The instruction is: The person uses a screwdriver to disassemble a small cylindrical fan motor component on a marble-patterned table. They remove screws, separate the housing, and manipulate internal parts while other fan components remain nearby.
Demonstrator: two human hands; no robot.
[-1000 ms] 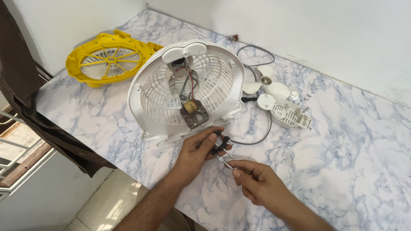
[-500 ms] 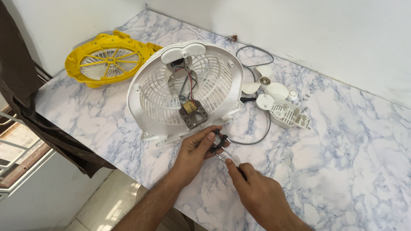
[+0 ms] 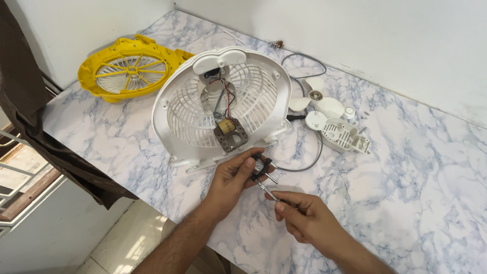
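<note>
- Black and metal small motor part (image 3: 259,167) is pinched in the fingers (image 3: 247,163) of the left hand (image 3: 234,180), held just above the marble-patterned worktop (image 3: 416,193), in front of the white fan housing (image 3: 223,104).
- A thin screwdriver (image 3: 268,190) is gripped by the right hand (image 3: 304,218), fingers pressed together around its handle end; the tip is set against or right at the motor part, exact contact cannot be told.
- Motor part is judged small, stiff, fairly dense for its size; a thin shaft sticks out and is best not used as a grip. Hold is best taken on the black frame sides, as seen now.
- Screwdriver shaft is judged slim and slippery; slipping off the part is possible.
- White fan housing lies grille-up, with a copper-wound coil block (image 3: 231,133) and red and black wires inside.
- Yellow fan grille (image 3: 129,71) lies well apart, at the far left.
- White fan blade (image 3: 319,101) and a white plastic cover piece (image 3: 342,134) lie to the right of the housing, with a grey cable (image 3: 314,152) looped near them.
</note>
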